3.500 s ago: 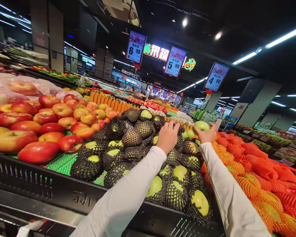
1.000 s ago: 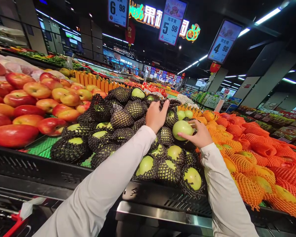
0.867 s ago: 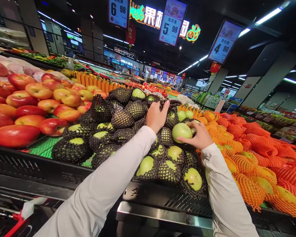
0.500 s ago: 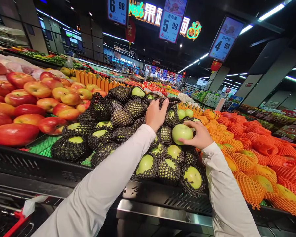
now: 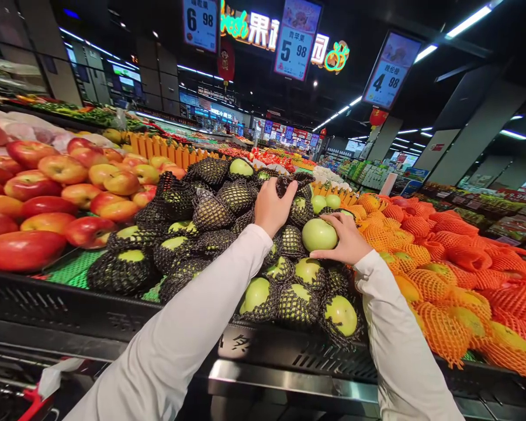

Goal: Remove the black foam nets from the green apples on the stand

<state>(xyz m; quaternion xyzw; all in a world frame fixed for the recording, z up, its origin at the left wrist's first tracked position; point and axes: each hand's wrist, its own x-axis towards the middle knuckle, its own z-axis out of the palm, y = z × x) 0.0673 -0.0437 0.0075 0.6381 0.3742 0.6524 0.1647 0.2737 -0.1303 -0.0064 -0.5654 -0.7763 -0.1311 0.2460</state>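
If my right hand (image 5: 345,238) loosens its one-sided clasp, the green apple (image 5: 319,235) could roll; my half-curled left hand (image 5: 272,207) holds black netting (image 5: 284,185).

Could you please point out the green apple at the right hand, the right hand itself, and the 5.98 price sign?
Green apple (image 5: 319,235): head view, middle of its bare skin.
Right hand (image 5: 349,240): head view, back of the hand.
Price sign (image 5: 296,41): head view, middle of its face.

Left hand (image 5: 272,207) arched, right hand (image 5: 347,238) curled
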